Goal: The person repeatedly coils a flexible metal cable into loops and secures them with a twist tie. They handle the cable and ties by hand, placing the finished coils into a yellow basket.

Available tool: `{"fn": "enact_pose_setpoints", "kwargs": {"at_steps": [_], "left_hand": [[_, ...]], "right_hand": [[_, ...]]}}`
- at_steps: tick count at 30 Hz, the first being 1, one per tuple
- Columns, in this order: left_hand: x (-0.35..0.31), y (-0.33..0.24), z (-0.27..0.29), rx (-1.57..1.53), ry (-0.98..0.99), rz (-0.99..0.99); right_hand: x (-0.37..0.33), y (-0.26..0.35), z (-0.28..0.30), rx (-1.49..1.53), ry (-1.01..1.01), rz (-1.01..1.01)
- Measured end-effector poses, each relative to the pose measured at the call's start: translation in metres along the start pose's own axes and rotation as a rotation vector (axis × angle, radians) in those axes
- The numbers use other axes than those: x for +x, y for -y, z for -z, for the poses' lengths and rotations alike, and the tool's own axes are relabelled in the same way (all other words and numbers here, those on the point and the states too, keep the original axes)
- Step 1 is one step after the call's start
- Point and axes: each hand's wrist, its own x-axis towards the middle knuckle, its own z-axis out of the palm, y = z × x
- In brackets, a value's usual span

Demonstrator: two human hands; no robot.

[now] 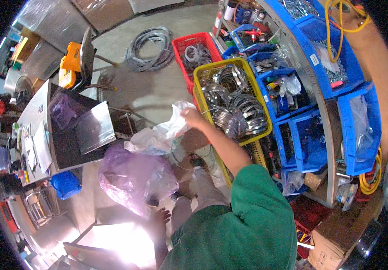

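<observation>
A white plastic bag is gathered at its upper end in my right hand, whose fingers are closed on it. The bag hangs down and spreads to the left. Next to it stands a large, puffed-up purple translucent plastic bag. My left hand is low, just below the purple bag and beside my leg, with fingers apart and nothing in them. Right of my right hand, a yellow plastic crate holds several coils of shiny metal bands or wire.
A red crate and a grey coil of hose or cable lie beyond on the floor. Blue bins line a metal rack at right. A desk and a chair stand at left; a cardboard box sits lower right.
</observation>
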Motion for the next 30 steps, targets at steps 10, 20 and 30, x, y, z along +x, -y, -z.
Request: {"fn": "enact_pose_setpoints", "kwargs": {"at_steps": [10,20,30], "left_hand": [[0.04,-0.003,-0.048,0.287,0.086,0.025],[0.09,0.202,-0.029,1.08,0.05,0.622],[0.08,0.261,-0.09,1.165,-0.131,0.69]], "right_hand": [[-0.261,-0.053,0.0,0.658,0.488,-0.795],[-0.268,-0.228,-0.261,0.045,0.77,-0.569],[-0.243,-0.247,-0.504,-0.096,0.926,-0.567]]}}
